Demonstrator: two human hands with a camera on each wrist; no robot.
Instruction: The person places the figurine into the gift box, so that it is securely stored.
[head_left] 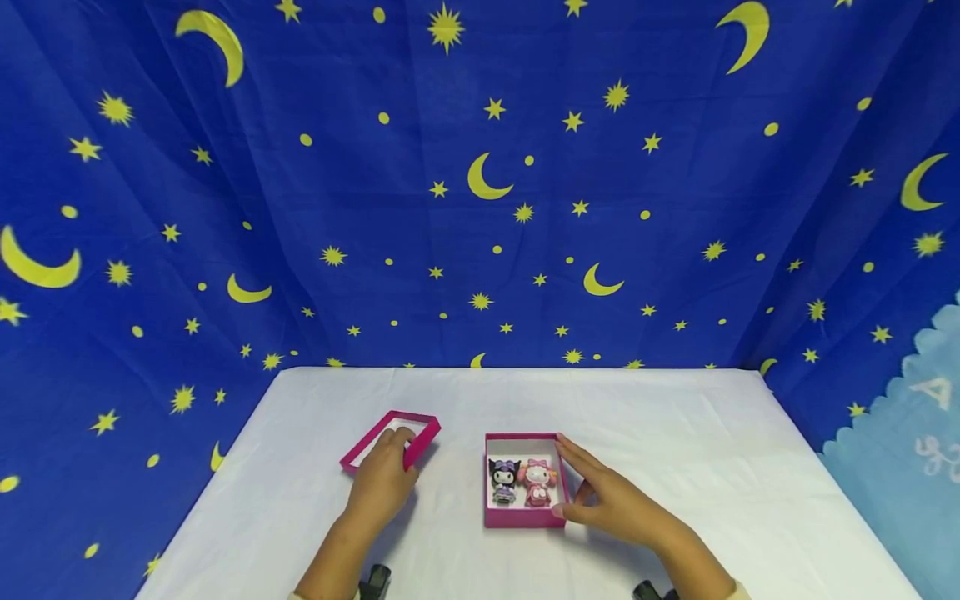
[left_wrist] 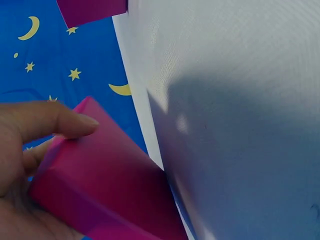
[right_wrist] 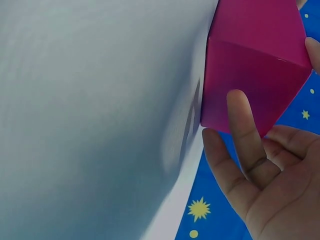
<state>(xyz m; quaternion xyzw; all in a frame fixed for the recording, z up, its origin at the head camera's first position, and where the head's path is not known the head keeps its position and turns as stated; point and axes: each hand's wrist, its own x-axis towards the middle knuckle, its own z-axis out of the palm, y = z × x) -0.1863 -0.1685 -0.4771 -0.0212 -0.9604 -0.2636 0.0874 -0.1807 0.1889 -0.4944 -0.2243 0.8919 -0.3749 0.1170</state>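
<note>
My left hand (head_left: 382,485) grips a magenta lid (head_left: 426,442) with a white inside, its hollow side up and tilted over the table. In the left wrist view, fingers and thumb are around the lid's edge (left_wrist: 115,165). To the right, a matching open box (head_left: 522,519) stands on the table. Inside it lie a dark-hooded figurine (head_left: 504,481) and a pink figurine (head_left: 537,483), side by side. My right hand (head_left: 621,506) holds the box's right side, thumb at the near corner and a finger at the far one. Its other fingers (right_wrist: 245,132) are beside the box wall.
A white cloth (head_left: 675,433) covers the table. Behind and at the sides hangs a blue curtain (head_left: 420,225) with yellow moons and stars. A light blue scalloped panel (head_left: 900,417) is at the right edge. Dark wrist devices (head_left: 375,581) show at the bottom.
</note>
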